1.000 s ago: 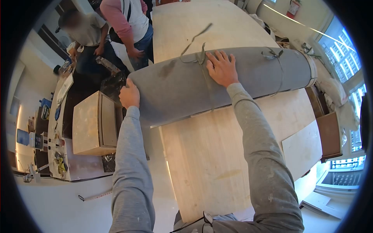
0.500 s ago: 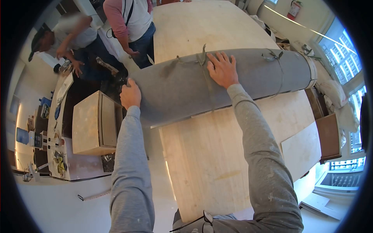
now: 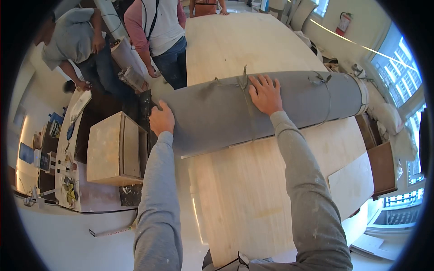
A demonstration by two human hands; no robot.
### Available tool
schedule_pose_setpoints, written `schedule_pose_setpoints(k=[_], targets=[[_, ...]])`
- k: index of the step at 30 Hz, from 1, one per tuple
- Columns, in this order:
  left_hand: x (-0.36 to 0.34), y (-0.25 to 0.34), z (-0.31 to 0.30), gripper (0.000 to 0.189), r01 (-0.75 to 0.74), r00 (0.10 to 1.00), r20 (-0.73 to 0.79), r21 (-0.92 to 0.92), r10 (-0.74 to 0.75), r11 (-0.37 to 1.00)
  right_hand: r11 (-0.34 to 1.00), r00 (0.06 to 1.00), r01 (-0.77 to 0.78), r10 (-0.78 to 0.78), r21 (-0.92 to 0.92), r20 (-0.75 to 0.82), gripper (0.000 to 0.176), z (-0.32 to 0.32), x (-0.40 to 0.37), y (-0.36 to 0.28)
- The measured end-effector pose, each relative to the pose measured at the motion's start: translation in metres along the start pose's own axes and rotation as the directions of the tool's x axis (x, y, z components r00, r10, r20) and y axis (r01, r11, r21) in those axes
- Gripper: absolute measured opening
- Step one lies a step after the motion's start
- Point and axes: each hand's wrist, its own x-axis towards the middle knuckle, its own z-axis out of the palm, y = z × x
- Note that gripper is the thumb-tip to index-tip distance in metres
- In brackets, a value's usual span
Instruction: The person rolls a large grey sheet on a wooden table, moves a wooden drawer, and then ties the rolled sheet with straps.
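A big grey roll of material lies across a long pale wooden table, tied round with grey straps. My left hand grips the roll's left end, which hangs over the table's edge. My right hand lies flat on top of the roll with fingers spread, just right of the middle strap. Both my arms are in grey sleeves.
Two people stand at the table's far left, one bent over. A wooden box stands left of the table. A cluttered counter runs along the left. Boards and windows are at the right.
The view has tilted up a little, so the roll sits lower in the picture. The loose strap end now lies on the roll. The bent person on the left has shifted; my hands keep their places.
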Motion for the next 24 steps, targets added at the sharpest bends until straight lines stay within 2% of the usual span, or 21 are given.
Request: schedule_pose_setpoints(k=[5,9,12,15,18,21,24], targets=[[-0.001,-0.001,-0.001,0.065,0.01,1.0,0.025,-0.032,-0.009,0.999,1.0,1.0,0.001,0.0,0.003,-0.008,0.046,0.0,-0.002,-0.001],[0.001,0.001,0.001,0.065,0.035,0.996,0.078,0.02,-0.036,0.999,1.0,1.0,-0.001,0.001,-0.003,-0.029,0.046,0.003,-0.002,0.001],[0.0,0.003,-0.004,0.066,0.032,0.995,0.096,0.012,-0.033,0.999,1.0,0.998,-0.029,0.03,-0.01,0.063,0.046,-0.008,0.0,-0.004],[-0.001,0.001,-0.005,0.068,0.025,0.994,0.102,0.008,-0.025,1.0,0.999,0.996,-0.032,0.032,-0.002,0.081,0.047,-0.012,0.0,-0.007],[-0.001,-0.001,-0.005,0.07,0.023,0.995,0.098,-0.002,-0.023,1.0,0.999,0.996,-0.029,0.032,-0.028,0.083,0.048,-0.007,-0.002,-0.005],[-0.001,-0.001,-0.006,0.07,0.029,0.995,0.097,-0.03,-0.026,0.999,1.0,1.0,-0.011,0.011,-0.004,0.0,0.046,-0.001,-0.004,-0.003],[-0.002,-0.002,-0.008,0.07,0.021,0.995,0.095,-0.043,-0.017,0.999,1.0,1.0,-0.015,0.015,0.009,0.017,0.046,-0.003,-0.004,-0.004]])
